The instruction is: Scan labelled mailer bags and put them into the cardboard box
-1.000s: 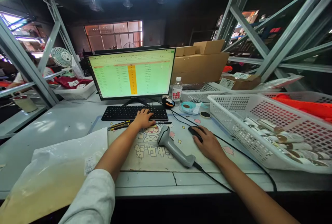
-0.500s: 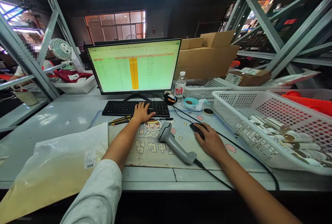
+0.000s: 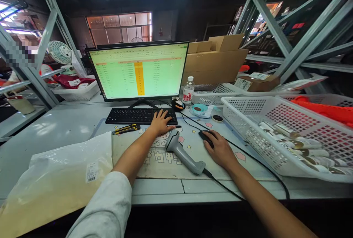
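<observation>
My left hand (image 3: 160, 122) lies over the right part of a black keyboard (image 3: 128, 116), fingers spread on the keys. The hand hides some keys and most of a black marker pen (image 3: 178, 126). My right hand (image 3: 219, 148) is wrapped over a black computer mouse (image 3: 206, 139) on a printed desk mat (image 3: 162, 170). Between my forearms rests a grey barcode scanner (image 3: 183, 154), its cable running toward the front edge. A yellow-and-black utility knife (image 3: 126, 129) lies left of my left hand. Behind the keyboard, a monitor (image 3: 116, 78) shows a spreadsheet with an orange column.
A translucent plastic bag (image 3: 63, 172) with a label lies front left. White baskets stand to the right, the nearest basket (image 3: 248, 139) holding several bottle-like items. A water bottle (image 3: 188, 93), a blue tape roll (image 3: 200, 110) and cardboard boxes (image 3: 212, 65) stand behind. Metal shelf posts flank the desk.
My left hand has slid right along the keyboard, uncovering more of the utility knife. My right hand stays on the mouse. The whole view has shifted slightly.
</observation>
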The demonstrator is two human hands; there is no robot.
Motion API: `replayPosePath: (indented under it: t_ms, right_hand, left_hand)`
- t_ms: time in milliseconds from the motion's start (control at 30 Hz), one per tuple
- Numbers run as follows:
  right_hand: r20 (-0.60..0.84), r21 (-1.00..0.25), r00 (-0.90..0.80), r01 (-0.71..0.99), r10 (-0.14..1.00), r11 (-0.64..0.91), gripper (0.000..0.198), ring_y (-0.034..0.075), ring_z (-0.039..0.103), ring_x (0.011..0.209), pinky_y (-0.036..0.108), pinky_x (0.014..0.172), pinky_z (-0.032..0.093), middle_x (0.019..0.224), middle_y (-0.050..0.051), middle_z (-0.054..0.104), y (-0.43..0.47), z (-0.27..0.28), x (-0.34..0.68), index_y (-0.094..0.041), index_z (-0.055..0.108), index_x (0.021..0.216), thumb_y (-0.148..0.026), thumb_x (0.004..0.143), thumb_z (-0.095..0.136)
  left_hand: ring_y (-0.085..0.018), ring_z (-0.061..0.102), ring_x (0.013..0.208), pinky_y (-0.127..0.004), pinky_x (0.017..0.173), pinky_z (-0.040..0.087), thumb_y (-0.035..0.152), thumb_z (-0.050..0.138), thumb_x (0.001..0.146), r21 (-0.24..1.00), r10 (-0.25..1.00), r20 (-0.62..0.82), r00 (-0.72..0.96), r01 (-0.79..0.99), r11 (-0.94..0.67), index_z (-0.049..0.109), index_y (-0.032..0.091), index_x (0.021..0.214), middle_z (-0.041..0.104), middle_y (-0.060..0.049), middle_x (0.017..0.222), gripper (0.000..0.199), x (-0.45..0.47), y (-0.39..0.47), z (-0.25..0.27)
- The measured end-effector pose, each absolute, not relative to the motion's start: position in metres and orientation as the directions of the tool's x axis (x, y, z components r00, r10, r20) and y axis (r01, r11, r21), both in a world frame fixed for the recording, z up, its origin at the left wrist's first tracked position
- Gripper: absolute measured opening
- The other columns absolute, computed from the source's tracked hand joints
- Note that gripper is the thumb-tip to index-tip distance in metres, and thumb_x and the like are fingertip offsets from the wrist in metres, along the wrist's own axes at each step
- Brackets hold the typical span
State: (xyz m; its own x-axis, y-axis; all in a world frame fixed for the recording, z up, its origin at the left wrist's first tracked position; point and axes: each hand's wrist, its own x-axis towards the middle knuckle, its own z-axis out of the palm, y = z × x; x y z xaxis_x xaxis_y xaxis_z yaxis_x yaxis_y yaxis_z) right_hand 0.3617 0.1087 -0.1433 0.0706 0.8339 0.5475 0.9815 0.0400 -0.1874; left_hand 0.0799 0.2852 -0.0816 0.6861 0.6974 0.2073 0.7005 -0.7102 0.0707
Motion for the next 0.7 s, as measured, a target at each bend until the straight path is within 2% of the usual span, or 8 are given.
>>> replayPosePath:
  t_ms: [133,200,267,333,400,500,600,700]
  right_hand:
    - [0.571,-0.167,0.066,0.985,0.818,0.038,0.047,0.031,0.065,0.122,0.052,0.106,0.058,0.142,0.014,0.063,0.109,-0.142,0.361,-0.023,0.069,0.139,-0.042,0.104,0.044]
    - [0.579,-0.160,0.062,0.986,0.813,0.039,0.047,0.031,0.066,0.122,0.052,0.106,0.058,0.142,0.014,0.063,0.109,-0.143,0.362,-0.023,0.069,0.138,-0.042,0.104,0.043]
    - [0.583,-0.158,0.059,0.987,0.810,0.042,0.047,0.031,0.065,0.124,0.053,0.107,0.058,0.143,0.014,0.063,0.109,-0.146,0.363,-0.023,0.069,0.138,-0.042,0.104,0.043]
    - [0.584,-0.162,0.059,0.986,0.810,0.045,0.047,0.031,0.064,0.125,0.053,0.108,0.057,0.144,0.014,0.062,0.109,-0.149,0.365,-0.024,0.069,0.139,-0.041,0.104,0.043]
    - [0.583,-0.171,0.062,0.984,0.810,0.047,0.047,0.031,0.065,0.125,0.053,0.108,0.057,0.145,0.013,0.063,0.111,-0.150,0.366,-0.025,0.069,0.139,-0.042,0.103,0.044]
    - [0.589,-0.192,0.076,0.980,0.805,0.047,0.048,0.033,0.065,0.125,0.054,0.107,0.058,0.143,0.013,0.064,0.116,-0.147,0.367,-0.025,0.070,0.137,-0.044,0.101,0.045]
    - [0.597,-0.213,0.075,0.975,0.798,0.067,0.052,0.035,0.068,0.119,0.058,0.100,0.060,0.138,0.015,0.066,0.120,-0.145,0.368,-0.024,0.072,0.133,-0.050,0.098,0.044]
    - [0.602,-0.229,0.027,0.963,0.798,0.140,0.055,0.040,0.071,0.108,0.063,0.090,0.061,0.132,0.019,0.068,0.124,-0.157,0.382,-0.025,0.074,0.128,-0.056,0.095,0.044]
  left_hand:
    - [-0.038,0.019,0.162,-0.061,0.131,0.020,0.065,0.054,0.106,0.088,0.708,0.222,0.670,0.710,-0.699,0.058,0.027,0.155,0.030,-0.009,0.175,0.062,0.076,0.288,-0.066]
    - [-0.035,0.021,0.161,-0.055,0.131,0.023,0.059,0.057,0.105,0.096,0.722,0.237,0.650,0.724,-0.683,0.055,0.026,0.157,0.033,-0.008,0.173,0.061,0.051,0.296,-0.044]
    - [-0.030,0.032,0.157,-0.045,0.130,0.027,0.053,0.055,0.105,0.111,0.754,0.242,0.611,0.754,-0.647,0.058,0.022,0.152,0.042,-0.008,0.168,0.057,0.004,0.304,-0.018]
    - [-0.027,0.052,0.141,-0.038,0.123,0.038,0.053,0.045,0.106,0.137,0.817,0.208,0.537,0.811,-0.568,0.065,0.018,0.139,0.061,-0.011,0.151,0.052,-0.063,0.309,0.009]
    - [-0.031,0.063,0.126,-0.041,0.114,0.047,0.060,0.044,0.100,0.154,0.899,0.125,0.419,0.887,-0.435,0.069,0.017,0.127,0.070,-0.013,0.134,0.056,-0.144,0.303,0.028]
    - [-0.036,0.070,0.117,-0.042,0.103,0.054,0.071,0.052,0.083,0.163,0.977,-0.081,0.198,0.969,-0.184,0.068,0.016,0.128,0.073,-0.016,0.129,0.073,-0.263,0.273,0.037]
    - [-0.036,0.073,0.112,-0.039,0.100,0.057,0.076,0.061,0.065,0.152,0.954,-0.296,0.036,0.988,0.010,0.068,0.016,0.131,0.076,-0.016,0.125,0.089,-0.344,0.225,0.022]
    - [-0.034,0.073,0.114,-0.035,0.101,0.056,0.071,0.067,0.061,0.161,0.915,-0.403,-0.030,0.981,0.104,0.069,0.015,0.134,0.075,-0.016,0.128,0.092,-0.376,0.180,-0.001]
